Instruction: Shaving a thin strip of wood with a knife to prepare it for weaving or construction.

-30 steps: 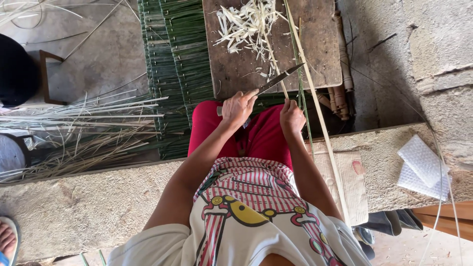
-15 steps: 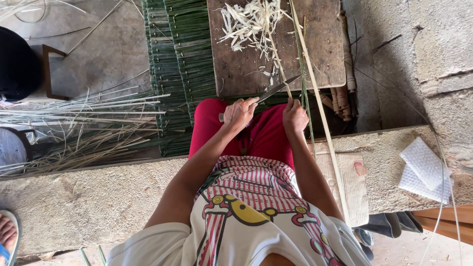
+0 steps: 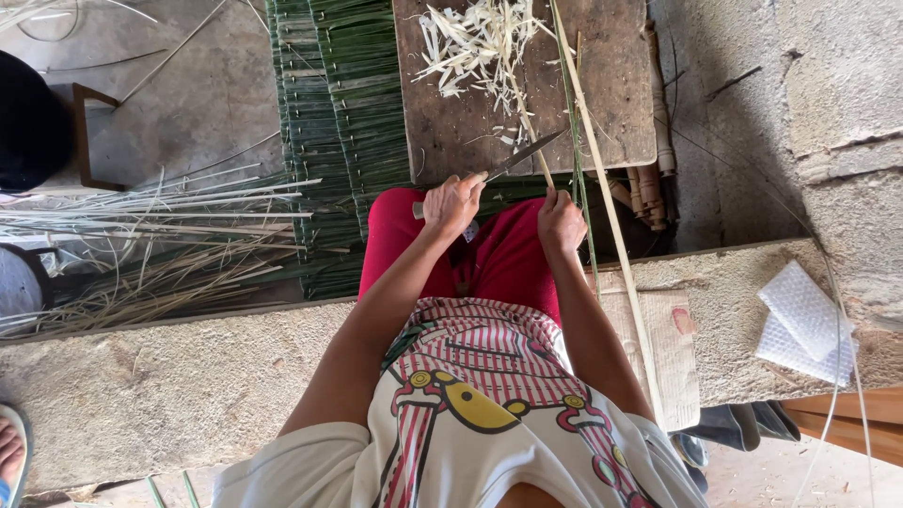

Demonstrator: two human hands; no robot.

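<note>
My left hand (image 3: 452,204) grips the handle of a knife (image 3: 520,155) whose blade points up and right, against a thin pale cane strip (image 3: 523,118). That strip runs into my right hand (image 3: 562,222), which pinches it just above my red-trousered lap. Both hands hover at the near edge of a worn wooden board (image 3: 611,103). A heap of pale shavings (image 3: 475,42) lies on the board's far part. A longer pale stick (image 3: 607,207) and a green strip (image 3: 572,141) slant past my right hand.
A mat of green strips (image 3: 334,113) lies left of the board. Loose pale and green canes (image 3: 150,245) are strewn at the left. I sit on a concrete ledge (image 3: 169,386); folded white wrap (image 3: 804,325) rests on it at right. A bare foot (image 3: 9,452) shows at lower left.
The knife blade has slid a little along the strip and tilted slightly; my hands stay at the board's near edge. The view has shifted marginally.
</note>
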